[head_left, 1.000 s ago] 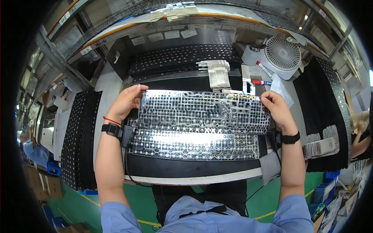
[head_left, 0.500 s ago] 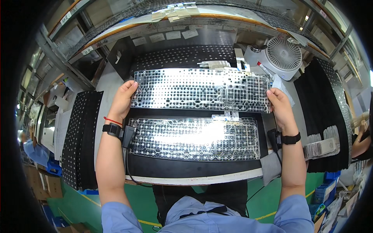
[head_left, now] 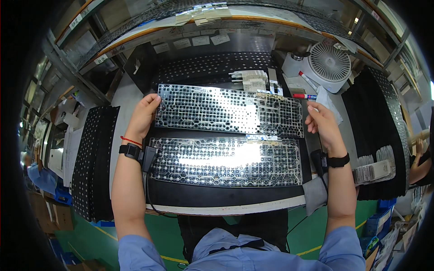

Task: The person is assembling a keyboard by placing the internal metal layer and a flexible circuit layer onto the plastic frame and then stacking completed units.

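Note:
A clear keyboard membrane sheet point(head_left: 208, 108), printed with a dense pattern of rings and lines, is held by its left end in my left hand point(head_left: 145, 110), thumb on top. Its right end slants a little lower. Just beyond that end, apart from it, my right hand point(head_left: 322, 124) is empty with loosely bent fingers apart. A second, similar membrane sheet point(head_left: 217, 174) lies flat closer to me on a black work surface point(head_left: 203, 194), with strong glare across its middle. Its short tail strip point(head_left: 261, 137) sticks out at the far edge.
Behind the sheets lie a stack of pale strips point(head_left: 251, 79), a red-capped marker point(head_left: 300, 95) and a white fan point(head_left: 330, 63). Black perforated sheets point(head_left: 88, 162) stand at the left; a black stack point(head_left: 375, 131) and bundled pale strips point(head_left: 375, 169) are on the right. A grey cloth point(head_left: 315, 194) hangs at the front edge.
My right hand has let go of the upper membrane sheet's right end. That end has dropped and moved toward me and leftward; my left hand keeps its hold.

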Demonstrator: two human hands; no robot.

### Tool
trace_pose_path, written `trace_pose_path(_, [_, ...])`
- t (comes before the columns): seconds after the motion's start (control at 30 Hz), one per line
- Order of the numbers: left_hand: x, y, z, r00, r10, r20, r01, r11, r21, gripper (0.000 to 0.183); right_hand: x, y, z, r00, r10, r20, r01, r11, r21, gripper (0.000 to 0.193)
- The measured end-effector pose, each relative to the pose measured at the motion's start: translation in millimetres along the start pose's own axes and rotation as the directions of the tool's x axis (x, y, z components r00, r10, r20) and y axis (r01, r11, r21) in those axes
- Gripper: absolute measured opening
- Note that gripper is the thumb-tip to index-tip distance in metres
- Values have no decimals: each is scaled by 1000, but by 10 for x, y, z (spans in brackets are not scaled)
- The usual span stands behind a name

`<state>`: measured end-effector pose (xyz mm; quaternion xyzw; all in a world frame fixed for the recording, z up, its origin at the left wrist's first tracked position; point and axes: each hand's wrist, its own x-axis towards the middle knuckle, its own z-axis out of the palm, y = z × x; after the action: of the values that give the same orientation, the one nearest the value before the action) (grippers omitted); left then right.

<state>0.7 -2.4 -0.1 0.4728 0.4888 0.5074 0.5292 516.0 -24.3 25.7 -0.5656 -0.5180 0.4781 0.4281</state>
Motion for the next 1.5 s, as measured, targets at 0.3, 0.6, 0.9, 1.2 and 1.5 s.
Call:
trace_pose_path(0.3, [-4, 10, 28, 999, 7, -52, -6, 1000, 30, 17, 56, 70, -44, 965, 186, 186, -203, 976, 74, 34])
trace_pose_path(0.6, [28, -18, -225, 971, 238, 7, -231, 950, -208, 26, -43, -100, 25, 988, -154, 24, 135, 923, 360, 42])
trace_pose_path(0.9, [-27, 58, -25, 991, 92, -97, -79, 988, 133, 24, -18, -13, 71, 964, -265, -27, 265, 944, 197, 33])
trace_pose_path(1.2, [14, 25, -18, 995, 27, -93, -25, 1000, 18, 13, -24, -5, 47, 966, -258, -21, 258, 956, 141, 38])
trace_pose_path(1.5, [69, -30, -85, 940, 98, -328, -159, 973, -167, 35, -79, -49, 58, 992, -4, 123, 20, 992, -125, 26])
